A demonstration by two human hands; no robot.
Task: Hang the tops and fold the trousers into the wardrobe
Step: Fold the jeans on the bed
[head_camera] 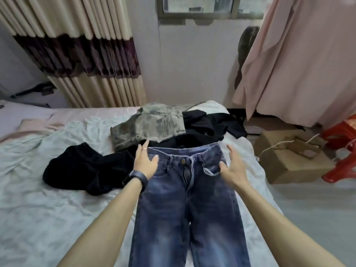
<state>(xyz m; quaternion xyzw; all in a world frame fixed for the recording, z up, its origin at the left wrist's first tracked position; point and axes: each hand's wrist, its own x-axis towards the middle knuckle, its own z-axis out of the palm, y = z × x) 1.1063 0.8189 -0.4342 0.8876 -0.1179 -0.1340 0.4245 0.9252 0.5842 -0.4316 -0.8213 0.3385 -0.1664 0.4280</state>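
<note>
Blue jeans lie flat and face up on the bed, waistband away from me. My left hand is at the waistband's left corner, fingers straight, thumb over the denim. My right hand hovers at the right hip with fingers spread; whether it touches the cloth is unclear. Behind the jeans lies a folded grey washed pair of trousers. A black garment is crumpled to the left, and more black clothes are heaped at the back right.
A striped curtain hangs at the back left and a pink cloth at the right. Beside the bed on the floor stand a cardboard box and a red plastic stool. A window is above.
</note>
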